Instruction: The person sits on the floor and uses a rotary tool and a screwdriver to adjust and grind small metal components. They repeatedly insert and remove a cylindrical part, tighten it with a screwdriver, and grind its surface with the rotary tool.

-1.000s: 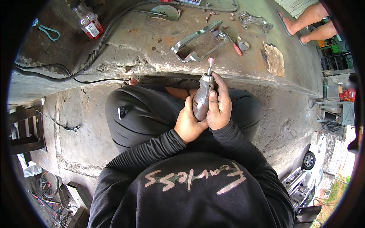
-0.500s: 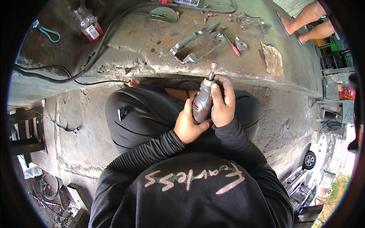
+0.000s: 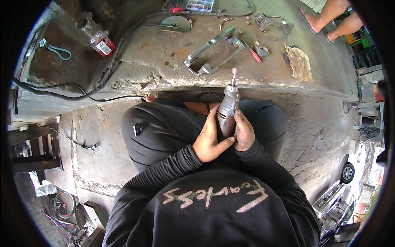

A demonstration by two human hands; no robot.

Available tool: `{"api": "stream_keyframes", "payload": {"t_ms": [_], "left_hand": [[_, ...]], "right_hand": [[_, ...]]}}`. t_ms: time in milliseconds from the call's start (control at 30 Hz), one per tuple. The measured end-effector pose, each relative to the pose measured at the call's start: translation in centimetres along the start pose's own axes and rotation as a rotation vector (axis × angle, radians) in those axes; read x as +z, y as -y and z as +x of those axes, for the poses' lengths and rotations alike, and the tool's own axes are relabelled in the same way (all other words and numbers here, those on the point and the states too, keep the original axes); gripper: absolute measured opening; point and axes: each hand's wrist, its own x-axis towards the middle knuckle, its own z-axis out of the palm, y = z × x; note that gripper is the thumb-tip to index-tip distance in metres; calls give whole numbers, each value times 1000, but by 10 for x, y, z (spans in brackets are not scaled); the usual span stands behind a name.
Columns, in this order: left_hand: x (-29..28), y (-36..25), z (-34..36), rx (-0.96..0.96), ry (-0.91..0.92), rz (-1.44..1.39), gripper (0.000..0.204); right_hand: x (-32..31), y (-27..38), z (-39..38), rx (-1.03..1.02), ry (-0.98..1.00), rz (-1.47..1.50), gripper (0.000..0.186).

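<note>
Upright above my lap is a grey rotary tool (image 3: 227,108) with a pink grinding stone (image 3: 235,71) on its tip, pointing away from me. My left hand (image 3: 209,142) is wrapped round the left side of its body, thumb across the lower end. From the other side, my right hand (image 3: 244,132) grips the lower body, its fingers partly hidden behind the tool. Past the stone, a grey metal frame (image 3: 192,57) lies on the ledge. Beside this frame rest a red-handled screwdriver (image 3: 255,55) and a small metal piece (image 3: 261,49).
A hose (image 3: 117,53) curves over the concrete ledge (image 3: 152,66), near a bottle of red liquid (image 3: 103,46). Farther back are a round disc (image 3: 181,24), a compartment box (image 3: 200,5) and another metal part (image 3: 273,24). Another person's foot (image 3: 309,21) stands at the far right.
My right hand has slid down from the tool's collar to its lower body, uncovering the nose. The tool stands a little more upright, and the whole view has shifted slightly.
</note>
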Motion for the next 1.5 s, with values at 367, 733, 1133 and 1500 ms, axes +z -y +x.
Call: {"api": "stream_keyframes", "payload": {"t_ms": [367, 733, 1133, 1500], "left_hand": [[-3, -19, 8, 34, -101, 523, 57], [-23, -22, 29, 175, -463, 477, 44], [0, -29, 44, -79, -418, -172, 49], [57, -29, 62, -116, 255, -1, 97]], "right_hand": [[-28, -11, 4, -59, -283, 236, 38], [-45, -8, 5, 54, -110, 257, 37], [-37, 95, 21, -227, 104, -3, 63], [-57, 125, 42, -171, 23, -177, 52]]}}
